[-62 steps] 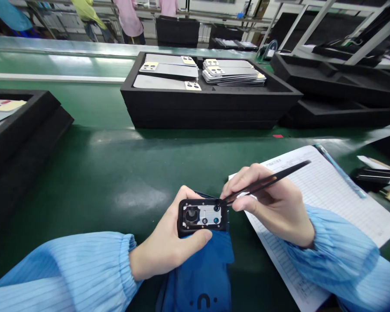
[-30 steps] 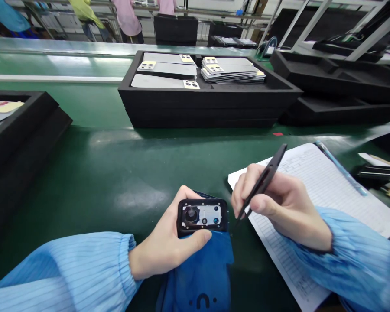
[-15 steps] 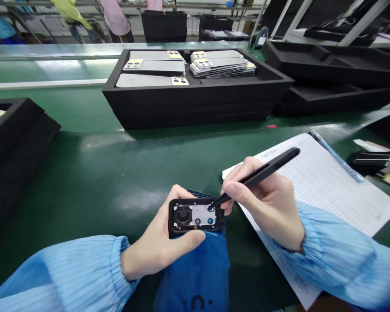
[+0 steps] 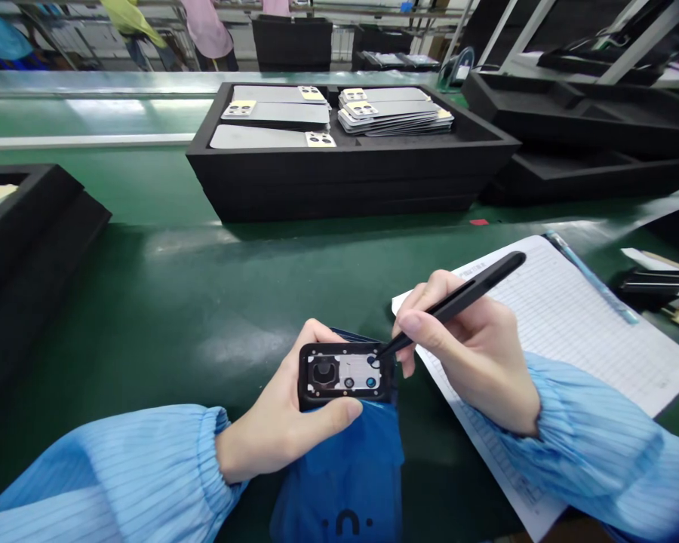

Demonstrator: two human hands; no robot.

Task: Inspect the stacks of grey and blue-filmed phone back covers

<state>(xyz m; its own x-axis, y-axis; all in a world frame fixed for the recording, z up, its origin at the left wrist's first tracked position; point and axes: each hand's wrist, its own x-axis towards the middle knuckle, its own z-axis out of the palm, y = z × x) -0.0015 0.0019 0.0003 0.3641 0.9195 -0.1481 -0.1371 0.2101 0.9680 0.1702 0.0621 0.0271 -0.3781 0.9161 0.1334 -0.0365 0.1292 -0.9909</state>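
My left hand (image 4: pixel 291 411) is closed around a small black rectangular camera module (image 4: pixel 346 372) with round lenses and a pale inner plate, its thumb along the near edge. Blue film (image 4: pixel 345 471) with a dark printed mark hangs from under the module toward me. Between thumb and fingers of my right hand (image 4: pixel 464 339) is a slim black pen-like tool (image 4: pixel 458 302), slanting down to the left. Its tip meets the upper right lens area of the module; whether it touches the lens I cannot tell.
A black tray (image 4: pixel 351 181) ahead holds several stacked silver-grey panels (image 4: pixel 396 113). Another black tray (image 4: pixel 34 241) stands at left, more black trays (image 4: pixel 588 128) at right. Under my right arm lies a printed sheet (image 4: pixel 577 324) with a pencil (image 4: pixel 591 279). People (image 4: pixel 207 30) are in the background.
The whole view has shifted slightly to the right. The tool's tip has moved a little toward the outer side of the upper right lens; both grips are unchanged.
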